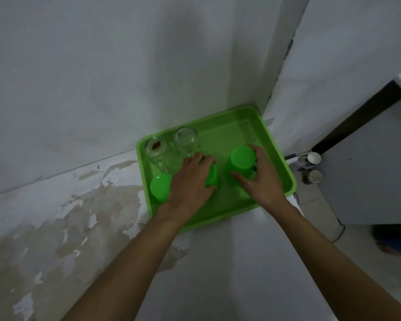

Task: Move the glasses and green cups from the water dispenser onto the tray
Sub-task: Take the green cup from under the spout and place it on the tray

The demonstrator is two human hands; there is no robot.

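A green tray (232, 126) lies on a white surface in the corner of two walls. Two clear glass mugs (154, 148) (185, 137) stand upside down at its back left. Three green cups sit upside down along the tray's front. The left cup (160, 187) stands free. My left hand (191, 179) grips the middle cup (212, 179), which it mostly covers. My right hand (259, 179) grips the right cup (241, 162), fingers curled round its side. The water dispenser is out of view.
The worn white surface (79, 216) with peeling patches extends left of and in front of the tray. Walls close in behind and on the right. Two paper cups (313, 158) and a cable sit low on the right, beside a grey cabinet (368, 177).
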